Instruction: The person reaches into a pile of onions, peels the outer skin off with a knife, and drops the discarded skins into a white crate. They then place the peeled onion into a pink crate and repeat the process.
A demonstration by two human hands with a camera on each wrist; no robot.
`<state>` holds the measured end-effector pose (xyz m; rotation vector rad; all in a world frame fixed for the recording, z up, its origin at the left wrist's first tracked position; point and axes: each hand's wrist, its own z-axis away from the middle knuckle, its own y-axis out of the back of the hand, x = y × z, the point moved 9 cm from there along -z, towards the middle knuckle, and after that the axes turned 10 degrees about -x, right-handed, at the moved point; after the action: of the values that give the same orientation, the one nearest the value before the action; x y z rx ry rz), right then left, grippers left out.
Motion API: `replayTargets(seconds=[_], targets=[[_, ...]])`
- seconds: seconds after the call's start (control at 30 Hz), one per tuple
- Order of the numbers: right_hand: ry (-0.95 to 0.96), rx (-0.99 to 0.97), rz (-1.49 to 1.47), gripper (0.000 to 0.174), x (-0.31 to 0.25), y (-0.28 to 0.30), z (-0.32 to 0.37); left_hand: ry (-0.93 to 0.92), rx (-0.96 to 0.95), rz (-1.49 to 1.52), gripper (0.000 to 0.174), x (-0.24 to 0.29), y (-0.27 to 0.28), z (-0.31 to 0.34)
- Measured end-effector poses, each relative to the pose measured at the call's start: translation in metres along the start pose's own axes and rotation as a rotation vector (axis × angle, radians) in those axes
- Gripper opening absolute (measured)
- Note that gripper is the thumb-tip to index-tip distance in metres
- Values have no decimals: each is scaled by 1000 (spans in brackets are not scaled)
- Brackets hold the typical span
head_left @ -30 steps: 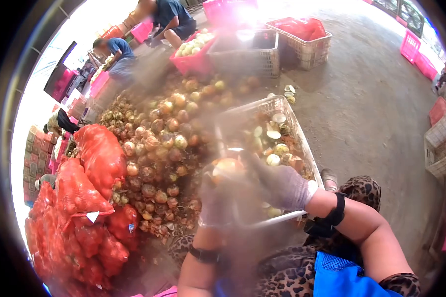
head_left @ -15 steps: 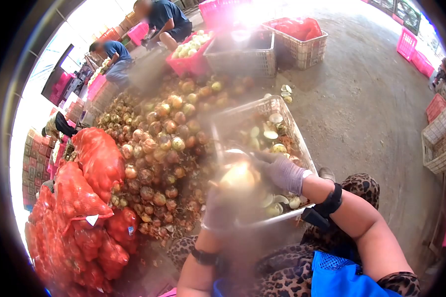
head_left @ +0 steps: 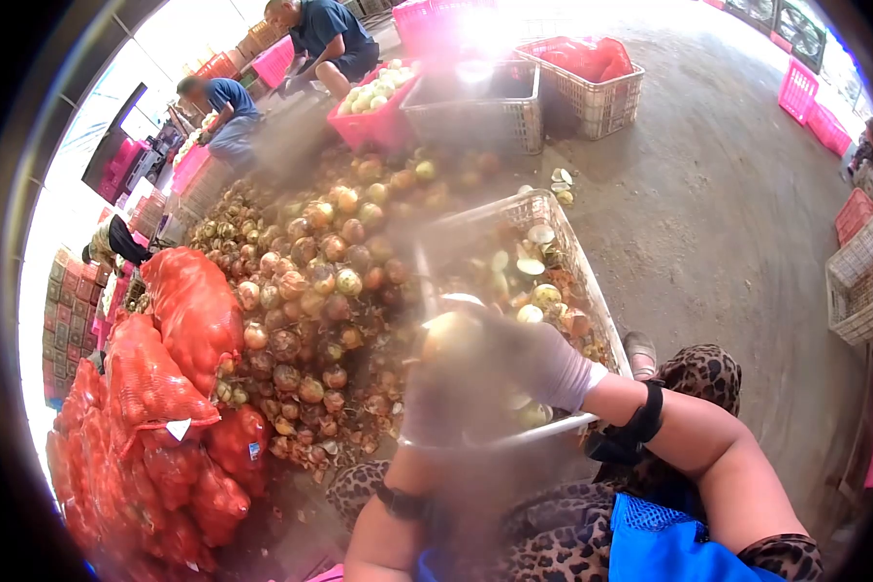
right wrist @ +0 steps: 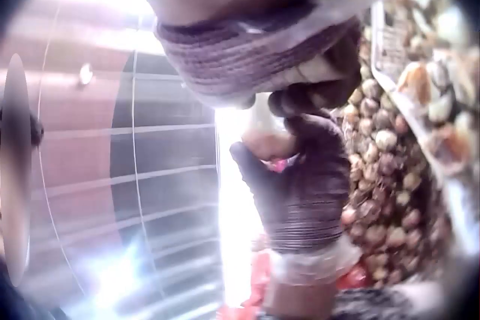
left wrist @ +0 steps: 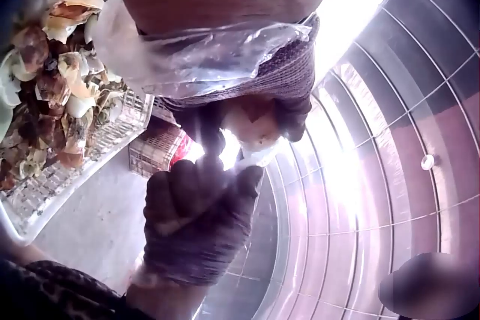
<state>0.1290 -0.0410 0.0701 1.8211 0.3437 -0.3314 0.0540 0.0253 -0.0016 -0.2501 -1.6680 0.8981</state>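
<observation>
An onion (left wrist: 253, 121) with patches of brown skin sits in my gloved left hand (left wrist: 281, 84), fingers curled round it. My gloved right hand (left wrist: 196, 219) meets it, with thumb and curled fingers at its pale outer layer. The right wrist view shows a white piece of onion peel (right wrist: 262, 116) at the right fingertips, above the onion. In the head view a hazy smear blurs the left hand (head_left: 432, 403) and the right fingertips. Both hands are over the near end of a white crate (head_left: 592, 301) containing onion peelings and some onions.
A large pile of unpeeled onions (head_left: 310, 281) spreads left of the crate, with red mesh sacks (head_left: 199, 310) beyond. Farther off stand a pink crate (head_left: 364, 126) of peeled onions, a grey crate (head_left: 495, 121) and a beige crate (head_left: 606, 107). Two people (head_left: 330, 44) work at the back left.
My right hand was on the onion, stood farther right with a finger extended half a second ago, and is now back against it. The onion has stayed in my left hand.
</observation>
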Motion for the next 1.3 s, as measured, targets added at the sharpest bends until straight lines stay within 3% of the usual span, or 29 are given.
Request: replayTargets(seconds=[0.07,0.1,0.2,0.23,0.3,0.4,0.43,0.5,0.53,0.57,0.6,0.63,0.7,0.8,0.87,0.93,1.0,1.1,1.17,1.3], targets=[[-20,7,-300,53,29,-16,4,0,-52,-51,70,-4,20,0],[-209,-118,-796,52,57,-42,11,8,-57,-45,71,-4,21,1],[-395,-114,-1050,49,65,-40,15,29,-26,10,74,-2,19,6],[-200,25,-751,50,56,-19,8,34,-7,39,75,-4,22,8],[-516,-66,-975,54,60,-16,16,45,-7,137,79,-13,33,10],[-482,-11,-1048,53,49,-1,14,71,-131,387,86,0,-13,-1],[-476,-14,-1022,53,41,4,12,79,-198,303,89,3,-17,-2],[-453,-38,-918,54,32,3,9,96,-106,369,87,0,-17,1],[-295,-47,-723,53,26,6,6,108,-63,402,86,-1,-22,2],[-144,-25,-506,52,19,9,6,120,96,306,86,-1,-19,4],[-9,27,-301,52,8,15,7,130,52,210,87,-1,-19,0],[-113,-59,-520,49,17,3,8,136,8,113,88,-1,-14,-4],[-171,-25,-571,36,20,9,11,151,176,-91,91,-1,6,-8],[-335,70,-705,28,39,-3,16,135,148,-240,84,-3,9,-5],[-147,231,-445,21,36,1,17,98,117,-389,79,-9,27,0],[-344,199,-554,22,64,-7,16,170,75,-110,77,-3,-3,1],[-939,-35,-1010,31,109,-47,32,123,45,-102,79,3,2,6],[-703,-29,-706,54,107,-39,24,82,66,-93,80,23,-12,7],[-619,-121,-722,44,63,-6,15,66,37,-38,80,23,-3,8],[-313,-81,-788,44,22,-9,9,3,32,-248,80,21,13,2]])
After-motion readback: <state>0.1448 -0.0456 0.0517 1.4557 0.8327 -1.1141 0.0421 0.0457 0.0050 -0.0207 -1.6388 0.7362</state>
